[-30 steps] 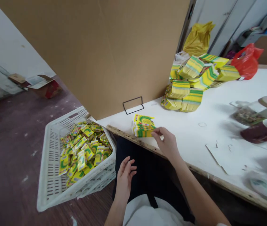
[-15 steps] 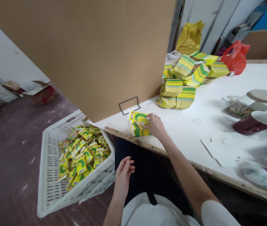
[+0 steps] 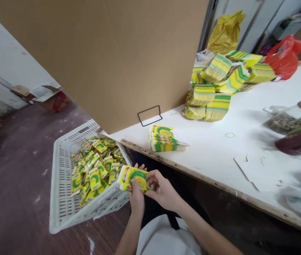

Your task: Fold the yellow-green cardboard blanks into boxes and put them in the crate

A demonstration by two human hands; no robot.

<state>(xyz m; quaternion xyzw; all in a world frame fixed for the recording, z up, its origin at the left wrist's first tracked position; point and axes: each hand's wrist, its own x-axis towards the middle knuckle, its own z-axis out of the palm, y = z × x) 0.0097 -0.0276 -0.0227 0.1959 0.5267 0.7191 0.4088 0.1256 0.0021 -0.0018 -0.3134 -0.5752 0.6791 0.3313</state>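
A yellow-green printed packet is held between my two hands, in front of the table edge. My left hand grips it from below, thumb on its face and fingers behind. My right hand pinches its right end. On the white table, a small fanned stack of similar packets lies near the edge. At the lower left, small filled yellow packets lie heaped in a white plastic basket.
Bundled yellow-green packets are piled beside a tall cardboard sheet. A wire stand is at its base. Rightward are a red bag, a dark red cup and a jar.
My right hand has moved from the table stack down to my left hand. A packet is now in both hands, and my left hand has closed on it. The stack lies fanned out. The view has shifted slightly.
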